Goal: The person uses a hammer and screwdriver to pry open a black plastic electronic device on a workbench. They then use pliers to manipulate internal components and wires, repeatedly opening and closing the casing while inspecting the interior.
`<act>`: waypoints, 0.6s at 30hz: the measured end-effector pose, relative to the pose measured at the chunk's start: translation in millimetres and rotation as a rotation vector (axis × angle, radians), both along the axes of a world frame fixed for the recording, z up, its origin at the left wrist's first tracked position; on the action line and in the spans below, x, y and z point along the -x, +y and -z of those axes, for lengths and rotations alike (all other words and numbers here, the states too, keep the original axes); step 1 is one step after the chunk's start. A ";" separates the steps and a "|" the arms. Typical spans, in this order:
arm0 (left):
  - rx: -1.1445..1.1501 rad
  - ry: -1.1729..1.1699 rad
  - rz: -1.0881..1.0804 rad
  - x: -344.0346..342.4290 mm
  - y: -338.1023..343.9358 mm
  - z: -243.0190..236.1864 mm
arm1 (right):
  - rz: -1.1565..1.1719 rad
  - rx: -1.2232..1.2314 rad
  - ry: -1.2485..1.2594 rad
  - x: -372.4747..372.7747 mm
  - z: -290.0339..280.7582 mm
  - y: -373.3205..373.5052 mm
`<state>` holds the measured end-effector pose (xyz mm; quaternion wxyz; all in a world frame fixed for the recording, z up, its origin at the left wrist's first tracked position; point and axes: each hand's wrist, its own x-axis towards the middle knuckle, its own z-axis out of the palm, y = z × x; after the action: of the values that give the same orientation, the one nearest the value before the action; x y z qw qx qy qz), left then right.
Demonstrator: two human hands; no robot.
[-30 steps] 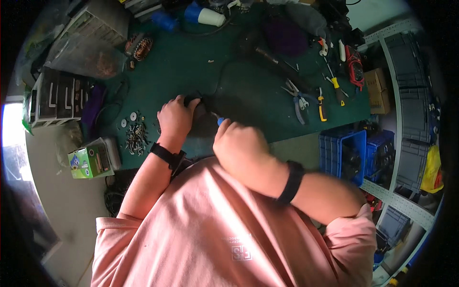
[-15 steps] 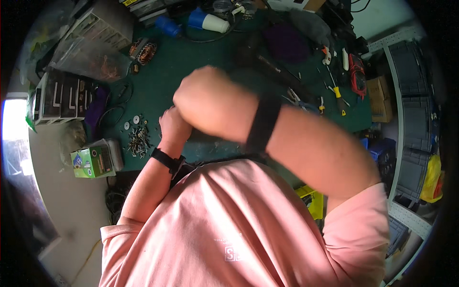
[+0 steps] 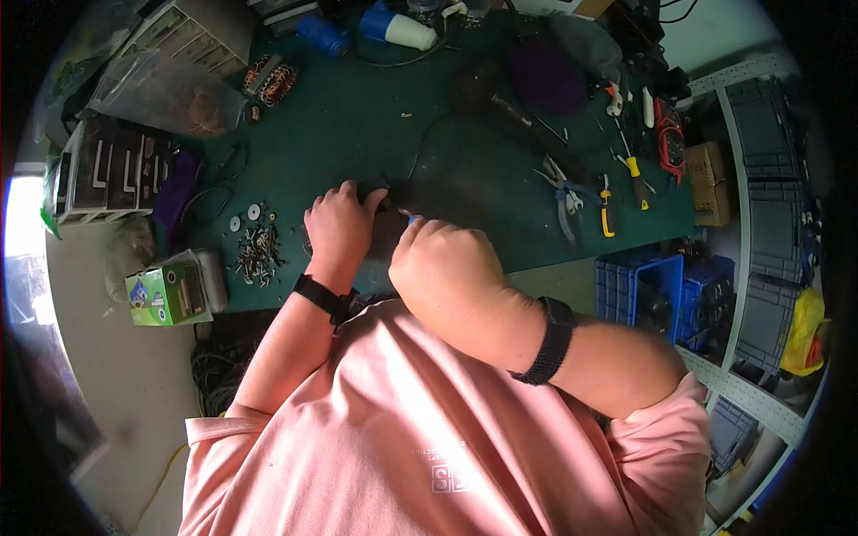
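Note:
My left hand (image 3: 340, 223) is closed around a small dark object (image 3: 387, 204), its thumb along the near side. The object blends into the dark mat, so its kind is unclear. Just to the right, my right hand (image 3: 451, 268) is curled in a fist around a tool with a blue part (image 3: 414, 220) showing at the fingers. A thin tip points from it toward the dark object; the rest of the tool is hidden in the fist. A loose pile of screws (image 3: 259, 252) lies left of my left hand, with metal washers (image 3: 254, 212) beyond it.
Blue-handled pliers (image 3: 563, 198), a yellow-handled cutter (image 3: 607, 210) and a yellow screwdriver (image 3: 632, 167) lie on the right side of the green mat (image 3: 357, 116). A red multimeter (image 3: 668, 140) is farther right. A green box (image 3: 166, 295) stands at the left edge; blue crates (image 3: 639, 286) sit below right.
My right hand has come down and to the right, from crossing over my left hand to beside it. My left hand has shifted slightly away from me; the blue tool part now shows.

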<state>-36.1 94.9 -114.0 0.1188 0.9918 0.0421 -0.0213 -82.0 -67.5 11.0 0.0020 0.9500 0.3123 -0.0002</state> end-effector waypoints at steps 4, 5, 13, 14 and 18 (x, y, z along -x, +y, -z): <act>-0.011 -0.066 0.002 3.2 -4.5 0.6 | 0.102 0.046 -0.079 12.3 7.5 2.5; -0.012 -0.069 0.022 6.4 -3.5 2.5 | 0.131 0.017 -0.061 14.7 9.3 2.8; 0.287 -0.218 0.075 12.5 16.2 1.5 | -0.003 -0.206 0.022 -24.0 -5.4 -9.1; 0.377 -0.255 0.076 12.8 24.0 1.2 | -0.008 -0.168 0.030 -30.6 -7.5 -10.1; 0.592 0.077 0.047 16.8 93.7 4.0 | -0.070 -0.124 0.024 -48.7 -12.4 -18.9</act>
<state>-52.9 188.6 -118.0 0.4006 0.9132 0.0158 -0.0731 -33.3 -86.4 23.4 -0.0606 0.9367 0.3447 0.0080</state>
